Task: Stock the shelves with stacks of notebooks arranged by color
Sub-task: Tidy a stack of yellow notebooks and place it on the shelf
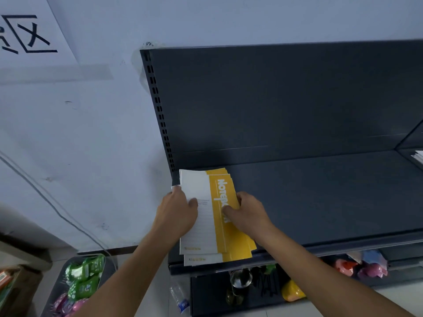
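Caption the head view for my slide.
Left hand and right hand hold a yellow-and-white notebook stack on the dark shelf.

Both our bare forearms reach forward, converging. Left grip (177,209) clasps the notebook stack (201,232) by its edge, thumb on top; right grip (247,211) pinches the opposite edge.

My right hand (249,213) covers part of title on top notebook (218,227); cover small print unreadable. Right edge cuts white stack (418,156); left edge crops wall sign (27,33).
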Tool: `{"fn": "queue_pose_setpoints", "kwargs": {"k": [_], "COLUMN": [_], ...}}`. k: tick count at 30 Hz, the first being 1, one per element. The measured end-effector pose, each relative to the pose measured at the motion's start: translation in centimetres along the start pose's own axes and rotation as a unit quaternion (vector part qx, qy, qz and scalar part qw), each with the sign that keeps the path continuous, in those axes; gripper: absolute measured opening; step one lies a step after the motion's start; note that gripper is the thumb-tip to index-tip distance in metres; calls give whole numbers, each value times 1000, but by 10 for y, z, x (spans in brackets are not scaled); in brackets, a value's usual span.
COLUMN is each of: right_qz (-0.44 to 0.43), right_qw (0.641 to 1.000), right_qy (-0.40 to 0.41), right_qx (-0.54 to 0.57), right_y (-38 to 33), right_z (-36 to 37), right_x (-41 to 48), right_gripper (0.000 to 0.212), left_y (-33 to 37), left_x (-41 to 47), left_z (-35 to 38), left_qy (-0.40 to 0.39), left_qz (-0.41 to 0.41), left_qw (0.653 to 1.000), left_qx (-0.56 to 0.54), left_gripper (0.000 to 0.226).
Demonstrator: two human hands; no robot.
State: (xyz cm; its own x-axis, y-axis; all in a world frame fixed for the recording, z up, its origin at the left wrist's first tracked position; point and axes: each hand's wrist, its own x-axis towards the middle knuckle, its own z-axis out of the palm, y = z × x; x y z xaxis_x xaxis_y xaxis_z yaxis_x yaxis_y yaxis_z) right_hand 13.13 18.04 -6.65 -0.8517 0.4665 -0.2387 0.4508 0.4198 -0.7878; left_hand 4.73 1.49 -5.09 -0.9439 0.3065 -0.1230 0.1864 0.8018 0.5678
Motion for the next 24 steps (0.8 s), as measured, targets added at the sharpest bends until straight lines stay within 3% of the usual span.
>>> {"fn": "queue_pose_setpoints", "kwargs": {"k": [5, 9, 18, 24], "right_qz": [6, 25, 63, 84], "right_qw": [990, 977, 955, 950], "right_qy": [35, 79, 163, 189], "right_qx": [-134, -195, -240, -234], "right_y": [-2, 8, 58, 118], "right_z": [-35, -65, -145, -223], "right_x": [0, -6, -27, -38], "right_gripper": [30, 44, 29, 27], "left_y": [25, 55, 153, 232], "left_x": [10, 16, 10, -14], "left_z": [11, 31, 92, 147], "left_qy": [28, 30, 17, -38], "left_qz": [103, 169, 256, 275], "left_qw": [994, 985, 965, 959], "left_qx": [3, 12, 46, 61], "left_gripper": [50, 50, 55, 56]}}
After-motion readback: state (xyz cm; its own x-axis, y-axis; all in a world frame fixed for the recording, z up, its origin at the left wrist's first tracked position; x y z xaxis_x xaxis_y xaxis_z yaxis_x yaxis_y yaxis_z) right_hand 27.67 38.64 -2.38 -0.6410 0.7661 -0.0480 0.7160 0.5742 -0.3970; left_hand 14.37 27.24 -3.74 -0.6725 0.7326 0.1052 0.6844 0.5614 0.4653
